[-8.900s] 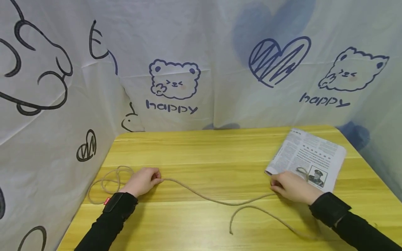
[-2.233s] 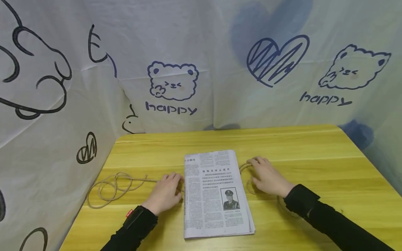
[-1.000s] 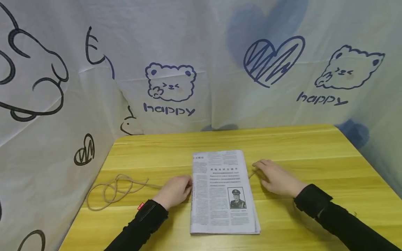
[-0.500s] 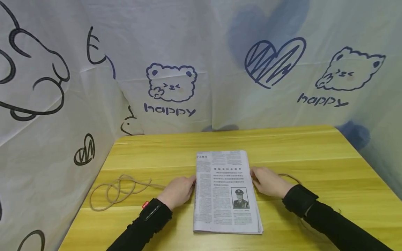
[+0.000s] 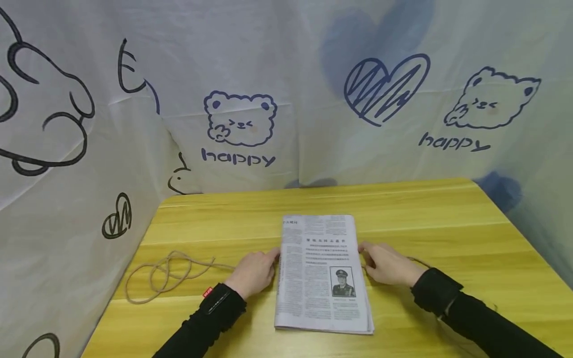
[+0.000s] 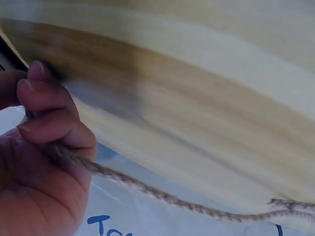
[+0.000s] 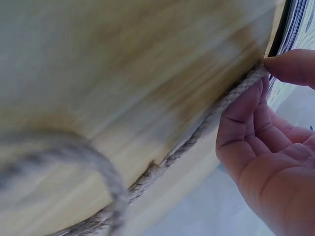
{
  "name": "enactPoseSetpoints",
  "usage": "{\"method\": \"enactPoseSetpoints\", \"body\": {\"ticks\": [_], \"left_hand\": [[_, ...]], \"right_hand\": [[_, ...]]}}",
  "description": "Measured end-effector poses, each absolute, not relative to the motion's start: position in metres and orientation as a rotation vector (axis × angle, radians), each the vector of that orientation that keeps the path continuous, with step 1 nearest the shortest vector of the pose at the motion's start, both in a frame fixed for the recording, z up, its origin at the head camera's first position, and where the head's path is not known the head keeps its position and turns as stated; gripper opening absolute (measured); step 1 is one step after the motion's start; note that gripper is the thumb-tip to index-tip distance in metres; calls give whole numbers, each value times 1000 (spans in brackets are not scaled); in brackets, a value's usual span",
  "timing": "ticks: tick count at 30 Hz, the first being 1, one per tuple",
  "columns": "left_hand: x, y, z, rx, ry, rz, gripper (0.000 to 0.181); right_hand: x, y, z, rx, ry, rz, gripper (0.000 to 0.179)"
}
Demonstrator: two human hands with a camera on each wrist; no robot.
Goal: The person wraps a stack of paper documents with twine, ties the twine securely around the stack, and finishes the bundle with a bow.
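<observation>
A folded newspaper with a portrait photo lies in the middle of the table in the head view. A thin twisted rope comes up to its left edge and shows again at its right edge; the stretch between is hidden under the paper. My left hand is at the paper's left edge, its fingers curled round the rope in the left wrist view. At the right edge, my right hand pinches the rope between thumb and fingers, close beside the paper's page edges.
Loose loops of rope lie on the left of the yellow wooden table. More rope trails under the right forearm. A white cloth with drawings hangs behind the table and along both sides.
The newspaper went from the right side to the middle, over the rope, and slid slightly right. Both hands let go, regripped the rope, and the right hand came in to the paper's edge.
</observation>
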State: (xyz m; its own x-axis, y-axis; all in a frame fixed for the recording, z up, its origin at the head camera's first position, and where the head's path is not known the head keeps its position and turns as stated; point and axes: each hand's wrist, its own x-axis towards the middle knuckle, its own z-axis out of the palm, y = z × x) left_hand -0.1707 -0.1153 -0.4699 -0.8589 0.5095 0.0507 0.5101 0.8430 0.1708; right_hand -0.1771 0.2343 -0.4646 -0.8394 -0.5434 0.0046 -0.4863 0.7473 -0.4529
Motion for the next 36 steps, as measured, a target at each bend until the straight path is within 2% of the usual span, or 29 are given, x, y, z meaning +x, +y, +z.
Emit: {"method": "enactPoseSetpoints", "body": {"ticks": [6, 16, 19, 22, 28, 33, 36], "left_hand": [[-175, -117, -470, -822, -2997, -326, 19], [-177, -118, -467, -864, -2992, -307, 24], [-178, -119, -468, -866, -3012, -288, 26], [-178, -123, -468, -873, -3033, -306, 20], [-179, -135, -468, -872, -3058, -399, 6], [-178, -150, -464, -819, -3046, -518, 7], [-175, -169, -456, -743, -3008, -553, 12]], "right_hand": [[-180, 237, -462, -819, 2739, -754, 31], [-185, 234, -464, -735, 2797, -751, 27], [-183, 233, -462, -709, 2812, -711, 18], [-178, 233, -462, -733, 2825, -672, 6], [-172, 240, -465, -802, 2843, -679, 16], [-171, 250, -459, -778, 2827, -697, 9], [-168, 263, -450, -756, 2823, -733, 18]]}}
